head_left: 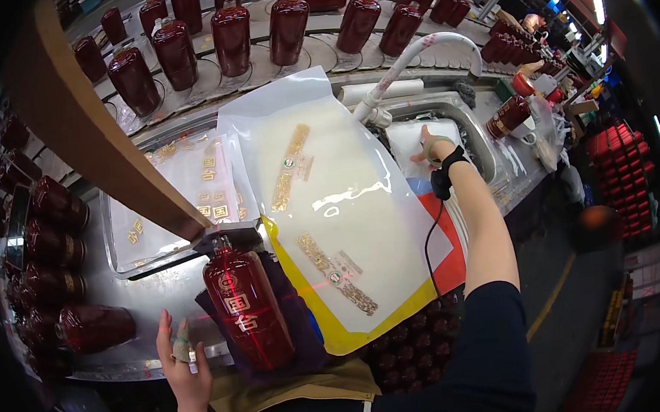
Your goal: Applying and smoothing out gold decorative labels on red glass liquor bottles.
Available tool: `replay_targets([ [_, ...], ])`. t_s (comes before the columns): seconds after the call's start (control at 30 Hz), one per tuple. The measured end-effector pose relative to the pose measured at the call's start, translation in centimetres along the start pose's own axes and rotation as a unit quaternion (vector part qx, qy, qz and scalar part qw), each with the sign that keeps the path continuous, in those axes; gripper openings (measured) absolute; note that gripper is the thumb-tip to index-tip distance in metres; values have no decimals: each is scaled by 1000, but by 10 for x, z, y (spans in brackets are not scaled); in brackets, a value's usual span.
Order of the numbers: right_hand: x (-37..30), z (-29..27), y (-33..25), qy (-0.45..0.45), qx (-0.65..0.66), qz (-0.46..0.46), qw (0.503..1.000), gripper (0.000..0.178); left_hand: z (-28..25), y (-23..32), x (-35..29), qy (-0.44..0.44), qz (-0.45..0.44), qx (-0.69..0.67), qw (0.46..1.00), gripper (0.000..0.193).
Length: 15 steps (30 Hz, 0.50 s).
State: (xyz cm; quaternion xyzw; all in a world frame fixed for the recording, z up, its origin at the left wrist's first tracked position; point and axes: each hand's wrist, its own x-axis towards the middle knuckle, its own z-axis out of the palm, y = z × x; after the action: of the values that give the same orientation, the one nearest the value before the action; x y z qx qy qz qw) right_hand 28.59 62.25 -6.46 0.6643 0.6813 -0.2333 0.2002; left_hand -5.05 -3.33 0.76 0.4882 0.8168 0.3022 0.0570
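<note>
My left hand (185, 373) is open beside a dark red glass bottle (266, 325), holding nothing, with pale covers on some of its fingers. That bottle lies on a dark cloth (305, 322), bearing light printed characters and thin red light lines. To the right, my right hand (437, 150) reaches over a white pad (402, 141) in a metal sink (479, 123), fingers apart; whether it touches the pad is unclear. Between my hands lies a glossy translucent sheet (342, 159) carrying two gold strip decals (290, 167), with yellow and red sheets under its edges.
A brown post (94, 115) rises left of the bottle. Behind it, a tray (119, 251) holds gold character decals in clear film. A white curved faucet (393, 71) stands by the sink. Red bottles (232, 40) line the conveyor; another bottle (97, 327) lies at left.
</note>
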Motion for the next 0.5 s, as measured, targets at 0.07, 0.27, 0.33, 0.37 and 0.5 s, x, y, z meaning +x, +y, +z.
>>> replay_targets([
  [0.07,17,4,1,-3,-73,-8,997,128,-3,2,2,0,-1,9,1000,51],
  [0.27,28,24,-7,-4,-69,-24,997,126,-5,-1,-1,6,-13,5,1000,50],
  [0.33,27,24,-7,-3,-56,-43,997,123,-8,-2,-5,7,-20,6,1000,51],
  [0.37,35,15,21,-6,-15,-52,998,104,-7,-5,-3,6,-14,1,1000,51],
  [0.5,37,-14,45,42,-312,-53,948,43,-11,-11,-5,7,-9,20,1000,52],
])
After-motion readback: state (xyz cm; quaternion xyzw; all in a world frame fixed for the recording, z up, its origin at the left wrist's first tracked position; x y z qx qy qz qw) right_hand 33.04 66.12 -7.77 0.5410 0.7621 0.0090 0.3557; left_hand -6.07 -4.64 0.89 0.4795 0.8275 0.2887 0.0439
